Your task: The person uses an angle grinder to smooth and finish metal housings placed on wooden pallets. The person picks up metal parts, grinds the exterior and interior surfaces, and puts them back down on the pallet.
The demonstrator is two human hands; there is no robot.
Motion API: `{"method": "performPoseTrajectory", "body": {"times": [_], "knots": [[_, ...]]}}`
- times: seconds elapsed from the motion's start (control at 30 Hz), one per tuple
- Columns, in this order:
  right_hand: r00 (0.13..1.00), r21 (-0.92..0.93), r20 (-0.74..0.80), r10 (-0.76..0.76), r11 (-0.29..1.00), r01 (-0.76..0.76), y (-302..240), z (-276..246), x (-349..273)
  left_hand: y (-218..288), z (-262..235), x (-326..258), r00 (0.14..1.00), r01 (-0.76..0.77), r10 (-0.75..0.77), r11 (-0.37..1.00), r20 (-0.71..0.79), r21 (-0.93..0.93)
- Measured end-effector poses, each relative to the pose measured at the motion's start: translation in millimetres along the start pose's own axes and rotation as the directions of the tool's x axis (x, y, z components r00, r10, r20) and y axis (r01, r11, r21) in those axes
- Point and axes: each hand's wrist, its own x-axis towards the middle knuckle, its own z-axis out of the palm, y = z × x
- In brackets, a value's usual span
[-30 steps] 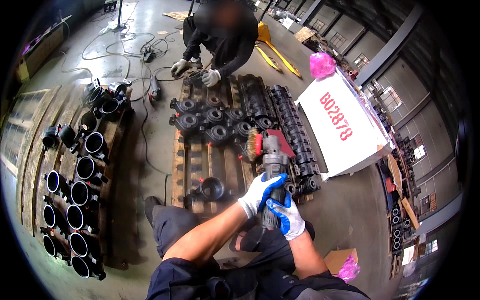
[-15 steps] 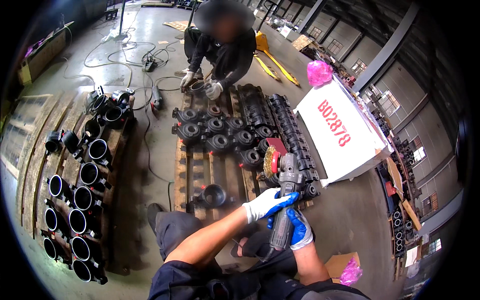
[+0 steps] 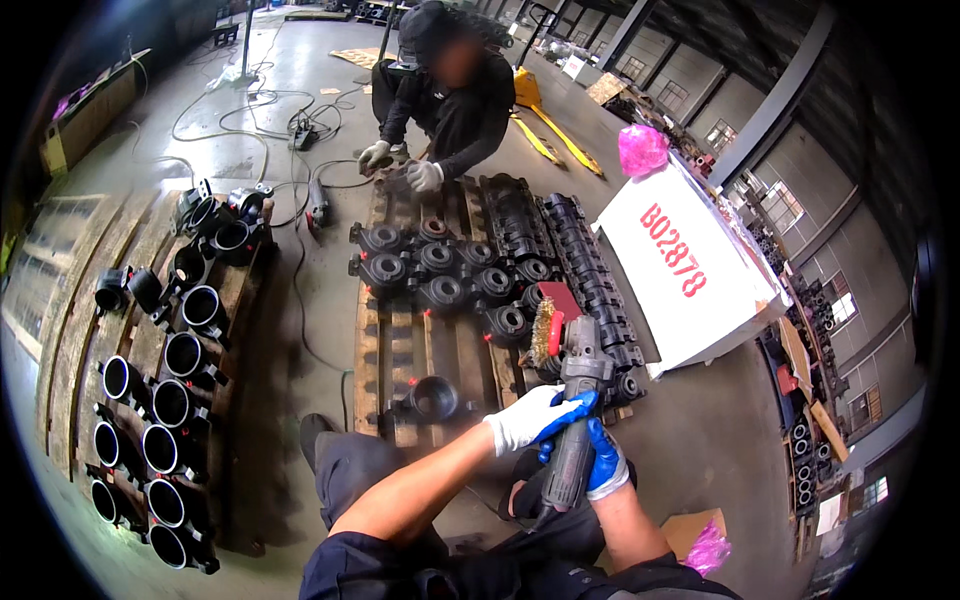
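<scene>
Both my hands are wrapped round a grey angle grinder (image 3: 575, 425), held upright over the near side of the middle pallet. My left hand (image 3: 535, 418), in a white glove with blue fingers, closes on the body below the gear head. Lower down, my right hand (image 3: 607, 462), gloved alike, grips the handle from the other side. A brass-coloured wire wheel brush (image 3: 546, 332) sits on the grinder's head beside a red guard. Behind it are black cast housings (image 3: 447, 292) in rows. One separate round black casting (image 3: 434, 398) lies left of my hands.
A co-worker (image 3: 445, 110) squats at the middle pallet's far end, gloved hands at a part. Black ring castings (image 3: 172, 402) cover the left pallet (image 3: 75, 330). A white box (image 3: 672, 265) stands right, topped by pink plastic. Another grinder (image 3: 318, 205) and cables lie on the floor.
The whole view has shifted slightly. My two hands keep the same hold on the grinder. The co-worker's head has turned and both of that person's hands have moved a little at the part.
</scene>
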Motion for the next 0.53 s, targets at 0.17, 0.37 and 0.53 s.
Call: {"method": "performPoseTrajectory", "body": {"times": [0.17,0.37,0.53], "knots": [[0.998,-0.208,-0.062,0.022,0.978,-0.035,-17,4,19,24,-5,-8,0.993,0.089,-0.087,0.996,-0.078,0.025],[0.995,-0.25,0.077,-0.065,0.965,0.082,-16,-31,63,14,-20,0,0.98,0.043,-0.039,0.999,-0.193,0.017],[0.997,-0.02,-0.078,-0.006,1.0,0.005,13,-79,91,-16,-20,14,0.919,-0.049,0.077,0.995,-0.388,0.082]]}}
